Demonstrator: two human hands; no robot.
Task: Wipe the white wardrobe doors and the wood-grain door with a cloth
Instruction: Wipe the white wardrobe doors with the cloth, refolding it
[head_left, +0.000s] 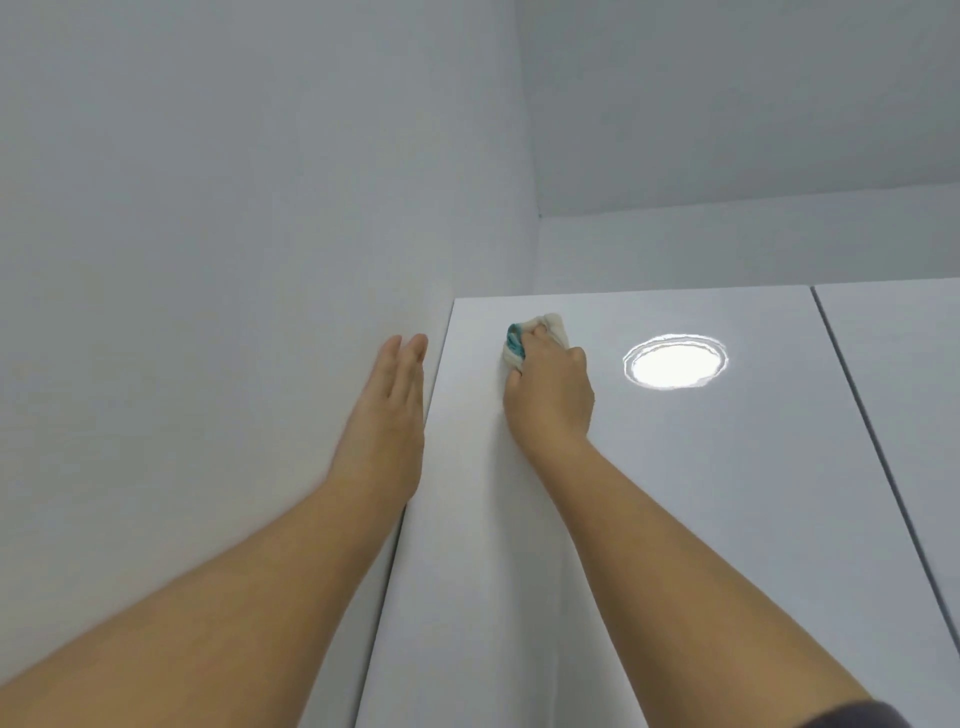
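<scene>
- My right hand (550, 395) has its fingers (540, 338) bunched around the cloth (535, 338), pressed near the white wardrobe door's (675, 493) top-left corner.
- My left hand (387, 415) lies flat, fingers straight, on the wall (208, 260).

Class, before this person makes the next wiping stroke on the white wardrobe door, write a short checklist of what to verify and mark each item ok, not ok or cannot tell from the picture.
1. Cloth gripped in the right hand: ok, fingers closed round it.
2. Cloth pressed against the door: ok, it sits flat near the top left corner.
3. Left hand clear of the stroke: ok, it lies open on the wall beside the door's edge.
4. Rest of the door free of obstacles: ok, only a light reflection shows.
5. Door already clean below: cannot tell, no dirt or streaks are visible.
6. Second door wiped: cannot tell.
</scene>
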